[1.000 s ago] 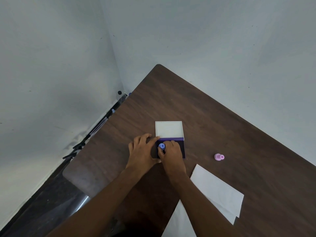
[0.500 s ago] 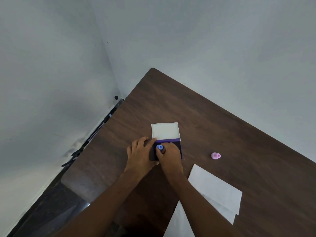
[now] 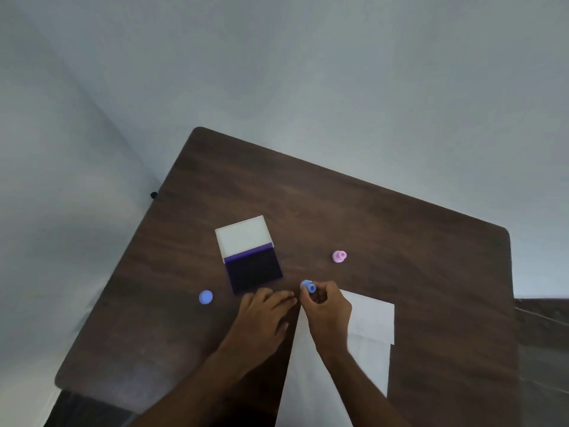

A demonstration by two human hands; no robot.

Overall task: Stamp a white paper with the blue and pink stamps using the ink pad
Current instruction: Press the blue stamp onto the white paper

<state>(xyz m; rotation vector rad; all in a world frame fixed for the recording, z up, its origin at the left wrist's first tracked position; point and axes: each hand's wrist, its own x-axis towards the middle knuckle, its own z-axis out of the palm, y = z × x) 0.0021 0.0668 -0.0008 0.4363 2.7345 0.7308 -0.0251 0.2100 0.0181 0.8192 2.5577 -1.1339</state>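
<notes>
Right hand (image 3: 326, 306) pinches the blue stamp (image 3: 308, 286) between its fingertips, held just above the near left corner of the white paper (image 3: 371, 322). Left hand (image 3: 264, 312) lies flat on the table (image 3: 400, 229) with its fingers together and nothing in it, fingertips just beside the right hand and near the front edge of the ink pad (image 3: 254, 271).

By size: the dark wooden table carries everything. The white paper lies at its near side, partly under the right forearm. The ink pad sits open left of centre, its white lid (image 3: 243, 237) folded back on the far side. The pink stamp (image 3: 339, 256) stands alone to the right of the pad, well apart from it. A small blue cap (image 3: 205, 297) lies left of the left hand.
</notes>
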